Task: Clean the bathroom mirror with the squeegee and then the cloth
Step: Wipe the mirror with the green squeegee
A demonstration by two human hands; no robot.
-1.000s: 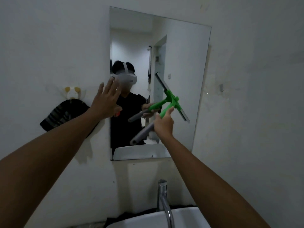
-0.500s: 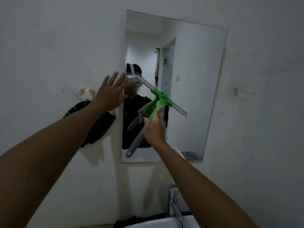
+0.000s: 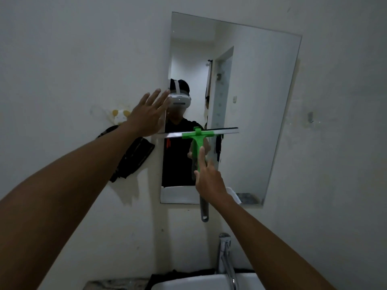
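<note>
The rectangular mirror (image 3: 255, 97) hangs on the white wall above the sink. My right hand (image 3: 209, 181) grips the green squeegee (image 3: 198, 139) by its handle, index finger stretched along the green shaft. Its blade lies level across the lower left part of the glass, and the grey handle end sticks out below the mirror's bottom edge. My left hand (image 3: 149, 114) is flat with fingers spread against the mirror's left edge. A dark cloth (image 3: 134, 158) hangs on the wall left of the mirror.
A chrome tap (image 3: 225, 256) rises over the white basin (image 3: 188, 283) at the bottom. A small yellow and white hook (image 3: 119, 117) sits above the dark cloth. A small metal hook (image 3: 311, 117) is on the wall right of the mirror.
The squeegee blade has turned from a steep slant to level and shifted left and down on the glass. My left hand has stayed at the mirror's left edge.
</note>
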